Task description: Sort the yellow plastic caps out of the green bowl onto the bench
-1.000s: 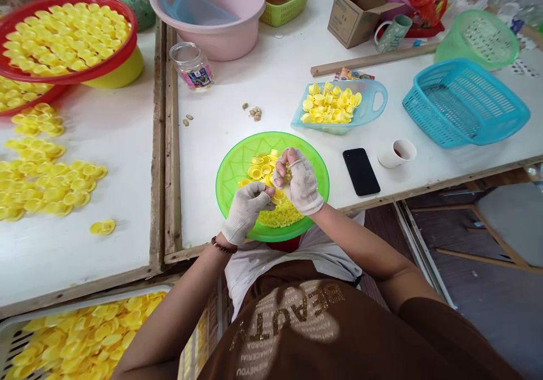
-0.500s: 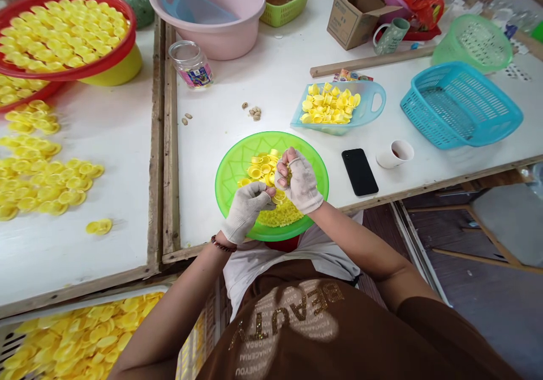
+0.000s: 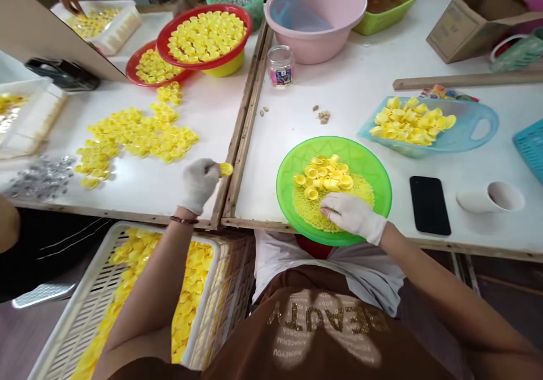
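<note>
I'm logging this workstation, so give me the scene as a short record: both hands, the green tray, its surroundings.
Left hand: holds a yellow cap
Right hand: at yellow pellets; hold unclear
Green tray: contains the pellets and loose yellow caps
Right of tray: black phone, white cup
Behind phone: blue scoop with yellow pieces

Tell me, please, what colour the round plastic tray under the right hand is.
The tray is green, clearest in head view.
</note>
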